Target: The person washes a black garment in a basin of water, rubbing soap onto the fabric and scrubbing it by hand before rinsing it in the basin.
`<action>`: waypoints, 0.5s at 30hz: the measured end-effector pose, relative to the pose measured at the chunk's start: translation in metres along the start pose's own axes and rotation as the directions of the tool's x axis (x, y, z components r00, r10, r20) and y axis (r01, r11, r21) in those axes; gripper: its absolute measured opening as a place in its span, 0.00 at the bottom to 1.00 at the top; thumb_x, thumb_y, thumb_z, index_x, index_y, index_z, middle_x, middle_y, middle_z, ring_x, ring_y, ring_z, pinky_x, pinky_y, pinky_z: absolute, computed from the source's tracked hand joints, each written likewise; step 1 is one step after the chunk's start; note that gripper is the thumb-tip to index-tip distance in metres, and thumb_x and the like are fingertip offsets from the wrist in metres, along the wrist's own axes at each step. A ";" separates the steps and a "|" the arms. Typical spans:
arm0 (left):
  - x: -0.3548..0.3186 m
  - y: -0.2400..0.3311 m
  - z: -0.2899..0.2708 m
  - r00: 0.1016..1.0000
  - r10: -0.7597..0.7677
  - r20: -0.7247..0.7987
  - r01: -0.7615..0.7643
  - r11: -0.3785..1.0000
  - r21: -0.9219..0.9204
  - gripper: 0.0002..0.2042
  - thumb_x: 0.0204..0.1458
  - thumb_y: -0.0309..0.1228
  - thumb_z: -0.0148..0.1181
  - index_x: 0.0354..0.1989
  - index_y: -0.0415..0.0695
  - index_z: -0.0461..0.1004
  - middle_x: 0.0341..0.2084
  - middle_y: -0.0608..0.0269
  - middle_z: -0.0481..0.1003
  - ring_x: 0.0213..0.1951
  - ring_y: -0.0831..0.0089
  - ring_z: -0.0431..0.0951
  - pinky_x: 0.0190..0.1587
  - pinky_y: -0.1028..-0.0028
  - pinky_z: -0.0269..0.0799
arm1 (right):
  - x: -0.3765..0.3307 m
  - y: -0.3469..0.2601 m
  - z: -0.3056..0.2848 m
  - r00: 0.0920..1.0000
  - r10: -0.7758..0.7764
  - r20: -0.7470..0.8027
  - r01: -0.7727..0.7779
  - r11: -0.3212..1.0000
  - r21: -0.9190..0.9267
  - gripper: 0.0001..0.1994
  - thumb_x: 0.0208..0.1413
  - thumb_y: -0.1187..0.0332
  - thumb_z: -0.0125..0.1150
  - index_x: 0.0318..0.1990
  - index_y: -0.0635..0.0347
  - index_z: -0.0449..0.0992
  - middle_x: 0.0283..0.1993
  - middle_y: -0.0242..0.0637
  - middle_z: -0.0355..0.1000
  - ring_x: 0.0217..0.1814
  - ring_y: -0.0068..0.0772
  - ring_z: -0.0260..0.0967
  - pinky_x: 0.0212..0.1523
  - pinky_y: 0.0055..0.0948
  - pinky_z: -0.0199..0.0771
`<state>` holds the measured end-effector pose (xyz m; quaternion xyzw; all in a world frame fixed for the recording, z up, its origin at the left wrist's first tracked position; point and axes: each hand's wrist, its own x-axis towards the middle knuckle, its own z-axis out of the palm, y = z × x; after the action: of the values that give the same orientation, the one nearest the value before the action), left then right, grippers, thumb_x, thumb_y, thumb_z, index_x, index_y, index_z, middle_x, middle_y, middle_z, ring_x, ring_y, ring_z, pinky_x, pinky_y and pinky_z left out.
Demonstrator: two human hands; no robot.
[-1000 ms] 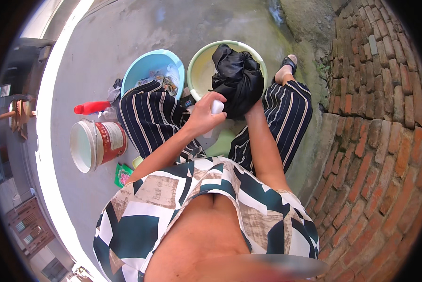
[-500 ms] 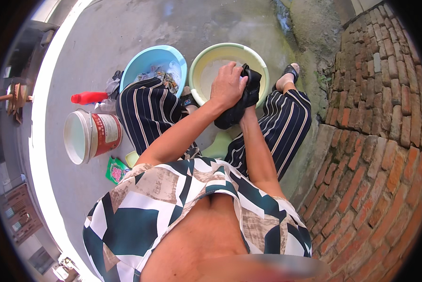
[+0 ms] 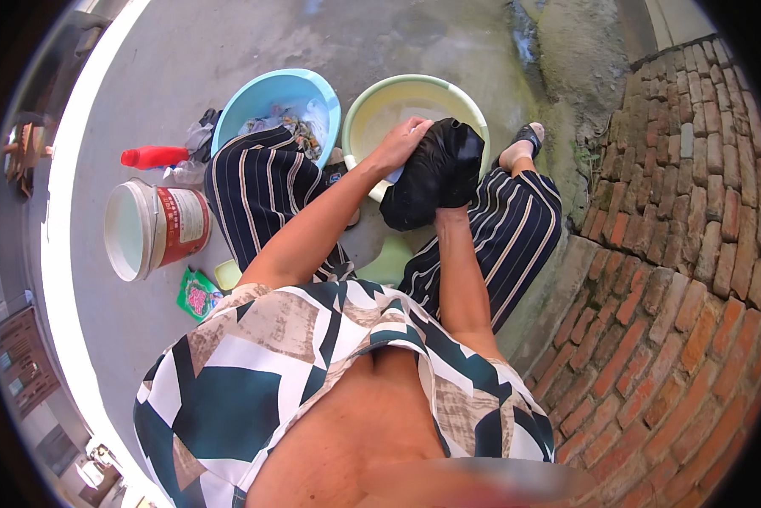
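A dark, wet-looking black garment (image 3: 435,173) hangs bunched over the near side of a pale green-rimmed basin (image 3: 354,110). My left hand (image 3: 404,142) grips its upper left edge, fingers curled against the fabric. From below, my right forearm reaches up to the garment, and the cloth covers my right hand, so its fingers are hidden. Pale liquid and something whitish show inside the basin.
Left of it stands a blue basin (image 3: 240,102) with mixed clothes (image 3: 291,123). Further left are a red bottle (image 3: 153,157), a white-and-red bucket (image 3: 143,229) and a green packet (image 3: 196,293). A brick wall (image 3: 694,212) runs along the right.
The black garment has spread wider and rounder, now covering more of the basin's near side. My left hand has shifted from on top of the cloth to its left edge.
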<state>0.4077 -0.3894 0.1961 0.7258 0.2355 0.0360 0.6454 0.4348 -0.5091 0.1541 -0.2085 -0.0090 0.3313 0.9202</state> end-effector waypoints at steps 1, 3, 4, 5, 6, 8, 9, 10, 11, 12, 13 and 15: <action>-0.006 -0.006 -0.001 0.999 -0.021 0.047 0.024 0.998 -0.064 0.24 0.54 0.47 0.41 0.46 0.35 0.64 0.40 0.58 0.69 0.43 0.73 0.67 0.48 0.75 0.59 | 0.000 0.002 -0.012 0.999 0.048 -0.008 -0.047 0.998 0.028 0.18 0.55 0.63 0.48 0.52 0.58 0.61 0.48 0.35 0.63 0.49 0.30 0.61 0.52 0.29 0.61; -0.024 -0.010 -0.003 0.995 -0.054 0.086 0.064 0.990 -0.123 0.25 0.54 0.47 0.41 0.47 0.35 0.63 0.42 0.59 0.68 0.44 0.73 0.67 0.48 0.76 0.59 | -0.003 0.002 -0.016 0.997 0.076 0.015 -0.077 0.985 0.154 0.19 0.54 0.62 0.48 0.52 0.59 0.61 0.48 0.36 0.63 0.50 0.32 0.61 0.53 0.30 0.61; -0.032 -0.011 -0.005 0.989 -0.080 0.128 0.101 0.980 -0.172 0.25 0.55 0.47 0.40 0.48 0.35 0.63 0.43 0.60 0.68 0.44 0.74 0.67 0.49 0.76 0.59 | -0.005 0.001 -0.016 0.994 0.096 0.043 -0.104 0.953 0.284 0.20 0.54 0.60 0.49 0.51 0.59 0.61 0.48 0.37 0.63 0.50 0.33 0.61 0.53 0.32 0.61; -0.037 -0.014 -0.006 0.973 -0.154 0.174 0.193 0.951 -0.240 0.24 0.55 0.47 0.39 0.51 0.38 0.61 0.44 0.60 0.67 0.45 0.75 0.66 0.49 0.77 0.59 | -0.006 0.000 -0.017 0.994 0.102 0.043 -0.110 0.955 0.276 0.20 0.54 0.60 0.49 0.51 0.59 0.61 0.48 0.37 0.63 0.50 0.33 0.61 0.53 0.32 0.61; -0.038 -0.015 -0.008 0.973 -0.153 0.170 0.193 0.949 -0.250 0.24 0.55 0.47 0.39 0.51 0.38 0.61 0.44 0.60 0.67 0.45 0.75 0.66 0.49 0.77 0.59 | -0.007 -0.001 -0.018 0.987 0.143 0.066 -0.157 0.940 0.305 0.20 0.54 0.58 0.48 0.51 0.59 0.61 0.49 0.38 0.63 0.50 0.34 0.61 0.53 0.33 0.61; -0.040 -0.012 -0.014 0.911 -0.227 0.345 0.337 0.891 -0.303 0.20 0.55 0.39 0.42 0.52 0.41 0.62 0.47 0.63 0.65 0.48 0.77 0.64 0.53 0.76 0.55 | -0.007 -0.004 -0.014 0.977 0.191 0.094 -0.211 0.922 0.324 0.21 0.54 0.57 0.48 0.51 0.59 0.61 0.49 0.39 0.63 0.50 0.35 0.61 0.53 0.35 0.61; -0.044 -0.008 -0.016 0.914 -0.223 0.340 0.333 0.889 -0.313 0.20 0.55 0.39 0.42 0.52 0.41 0.62 0.47 0.63 0.65 0.48 0.77 0.64 0.53 0.76 0.55 | -0.007 -0.006 -0.008 0.978 0.177 0.113 -0.205 0.917 0.342 0.21 0.53 0.57 0.48 0.52 0.59 0.62 0.50 0.39 0.63 0.50 0.36 0.61 0.54 0.36 0.60; -0.049 -0.004 -0.018 0.922 -0.208 0.327 0.303 0.913 -0.274 0.20 0.53 0.37 0.46 0.51 0.40 0.62 0.47 0.62 0.66 0.48 0.77 0.64 0.52 0.76 0.56 | -0.006 -0.007 -0.004 0.978 0.163 0.132 -0.200 0.911 0.359 0.22 0.53 0.56 0.48 0.52 0.59 0.62 0.50 0.40 0.62 0.51 0.36 0.60 0.55 0.36 0.59; -0.054 0.003 -0.019 0.929 -0.194 0.316 0.274 0.933 -0.232 0.20 0.51 0.35 0.49 0.51 0.40 0.62 0.47 0.62 0.66 0.47 0.76 0.65 0.51 0.76 0.58 | -0.004 -0.009 -0.009 0.977 0.168 0.134 -0.206 0.913 0.352 0.22 0.53 0.56 0.48 0.52 0.59 0.62 0.50 0.40 0.62 0.51 0.36 0.60 0.55 0.36 0.59; -0.054 0.002 -0.019 0.931 -0.192 0.312 0.272 0.932 -0.239 0.20 0.51 0.35 0.49 0.51 0.40 0.62 0.47 0.62 0.66 0.47 0.76 0.65 0.51 0.76 0.58 | 0.000 -0.011 -0.018 0.976 0.205 0.067 -0.216 0.927 0.305 0.22 0.54 0.57 0.48 0.52 0.59 0.62 0.51 0.41 0.62 0.52 0.37 0.60 0.55 0.37 0.58; -0.054 0.000 -0.018 0.928 -0.218 0.301 0.307 0.907 -0.287 0.20 0.49 0.33 0.51 0.51 0.39 0.62 0.45 0.61 0.67 0.45 0.76 0.67 0.48 0.76 0.61 | 0.004 -0.012 -0.027 0.972 0.237 -0.002 -0.228 0.939 0.258 0.21 0.54 0.57 0.47 0.52 0.59 0.62 0.52 0.42 0.62 0.53 0.37 0.59 0.56 0.38 0.57; -0.054 -0.006 -0.018 0.929 -0.241 0.280 0.331 0.880 -0.340 0.21 0.47 0.30 0.53 0.51 0.39 0.61 0.43 0.59 0.68 0.43 0.75 0.69 0.46 0.76 0.65 | 0.012 -0.010 -0.018 0.990 0.135 0.048 -0.133 0.990 -0.048 0.21 0.54 0.58 0.46 0.52 0.59 0.62 0.52 0.41 0.62 0.54 0.37 0.59 0.57 0.38 0.56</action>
<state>0.3521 -0.3938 0.2068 0.5423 0.2528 -0.0991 0.7951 0.4528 -0.5159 0.1407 -0.2205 -0.0258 0.3972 0.8905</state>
